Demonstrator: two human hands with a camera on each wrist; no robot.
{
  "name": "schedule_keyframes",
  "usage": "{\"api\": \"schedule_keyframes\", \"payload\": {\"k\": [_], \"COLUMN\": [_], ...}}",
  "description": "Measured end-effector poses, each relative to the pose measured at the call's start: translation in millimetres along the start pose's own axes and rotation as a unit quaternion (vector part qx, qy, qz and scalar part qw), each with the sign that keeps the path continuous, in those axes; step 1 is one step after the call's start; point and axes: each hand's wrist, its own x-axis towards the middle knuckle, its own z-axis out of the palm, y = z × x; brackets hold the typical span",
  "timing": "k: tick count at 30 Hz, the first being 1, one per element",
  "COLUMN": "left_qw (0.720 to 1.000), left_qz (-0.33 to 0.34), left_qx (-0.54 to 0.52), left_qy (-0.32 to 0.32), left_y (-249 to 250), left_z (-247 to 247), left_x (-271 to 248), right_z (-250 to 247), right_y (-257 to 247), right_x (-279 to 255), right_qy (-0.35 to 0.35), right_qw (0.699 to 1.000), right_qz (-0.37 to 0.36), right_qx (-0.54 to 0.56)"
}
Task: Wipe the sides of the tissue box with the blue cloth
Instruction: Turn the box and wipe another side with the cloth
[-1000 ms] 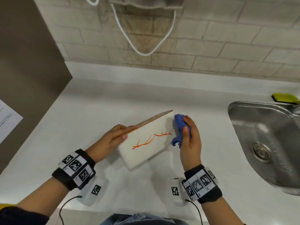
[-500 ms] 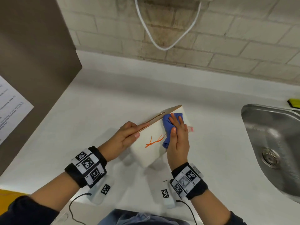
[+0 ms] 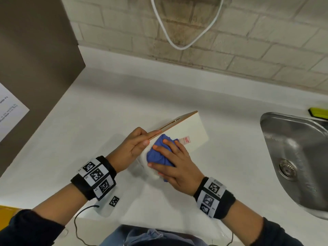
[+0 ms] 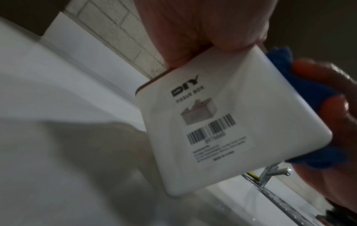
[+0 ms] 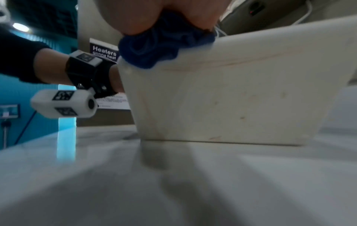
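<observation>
The white tissue box with a wooden lid lies tipped on the counter, one broad side facing up. My left hand grips its lid edge at the near-left end, thumb on the white side. My right hand presses the bunched blue cloth onto the upper side near the closest corner, fingers spread over it. In the left wrist view the box's labelled end faces the camera, with the blue cloth behind its right edge. From the right wrist, the cloth sits on the box's top edge.
A steel sink lies to the right, with a yellow-green sponge behind it. A brown cabinet panel stands at the left. A white cable hangs on the brick wall behind. The counter's front edge is close to my body.
The right hand with the cloth has slid from the box's far right end along the upper side toward the near corner. The left hand keeps its grip on the lid edge.
</observation>
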Motion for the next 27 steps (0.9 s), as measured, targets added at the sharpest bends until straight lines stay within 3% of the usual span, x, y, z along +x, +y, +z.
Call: {"api": "schedule_keyframes", "payload": {"k": [3,5,8,11,14,16,20,24,27], "left_qw": [1.000,1.000,0.999,0.999,0.998,0.999,1.000,0.999,0.999], "left_qz": [0.002,-0.004,-0.009,0.004,0.011,0.007,-0.001,0.001,0.007], "left_qx": [0.017,0.027,0.027,0.045,0.053,0.048,0.027,0.038,0.038], "left_qy": [-0.013,-0.015,-0.021,-0.026,-0.013,-0.003,0.005,-0.015,-0.020], "left_y": [1.8,3.7,7.4,10.3,9.8,7.7,4.1,4.9,6.9], "left_z": [1.4,2.6,5.0,10.6,13.3,11.7,4.6,3.1,5.9], "left_x": [-2.0,-3.5,-4.6,-4.6,-4.0,-3.5,0.9,1.6,0.0], "right_z": [-8.7,-16.9,-33.7,-34.7,-21.4,-10.5,0.8,-11.6,-21.4], "right_y": [26.8,44.2,58.2,56.0,33.0,14.8,-5.5,10.8,32.4], "right_x": [-17.7,-26.6,-29.5,-23.8,-3.7,3.8,-7.1,-24.2,-39.3], "right_qy": [-0.041,-0.042,0.014,0.164,0.234,0.209,0.049,-0.073,-0.111], "right_qw": [0.996,0.997,0.995,0.947,0.916,0.935,0.989,0.990,0.986], "right_qz": [-0.077,-0.056,0.094,0.246,0.290,0.241,0.061,-0.062,-0.112], "right_qx": [-0.021,-0.024,0.017,0.124,0.149,0.152,0.127,0.104,0.049]}}
